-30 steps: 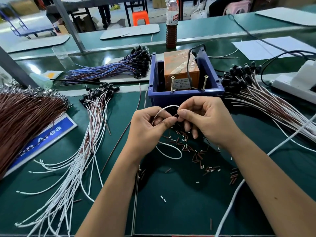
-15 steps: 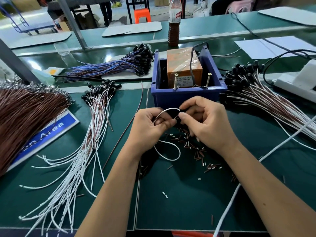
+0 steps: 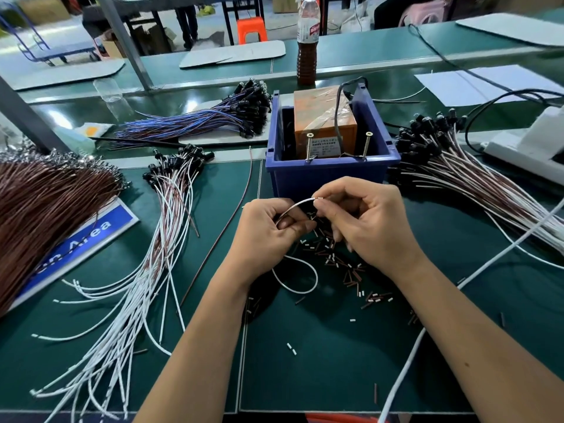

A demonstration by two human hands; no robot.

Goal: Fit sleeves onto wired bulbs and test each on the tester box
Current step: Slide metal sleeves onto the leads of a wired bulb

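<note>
We see both hands at frame center over the green surface [image 3: 335, 346]. Left hand [image 3: 268, 233] has its fingers curled around a white wire [image 3: 297, 206], gripping it; the rest of that wire loops out below the hand toward 6 o'clock. Right hand [image 3: 363, 221] pinches the wire's free end between thumb and forefinger, a small white sleeve [image 3: 318, 198] at the tip; other fingers curled loosely. We can't tell whether the sleeve is fully seated. The wire's bulb end is hidden inside the left hand.

Loose sleeves [image 3: 345, 267], brown and white, lie scattered under and at 5 o'clock of the hands. The tester box [image 3: 323, 123], orange, sits in a blue bin [image 3: 332, 175] at 12 o'clock, just beyond the hands, with two screws standing upright at its front. Wired bulbs [image 3: 171, 209] in a white-and-brown pile lie at 9 o'clock; another pile [image 3: 451, 166] at 2 o'clock. A blue-wired bundle [image 3: 195, 123] lies at 11 o'clock, a bottle [image 3: 307, 41] behind the bin.
</note>
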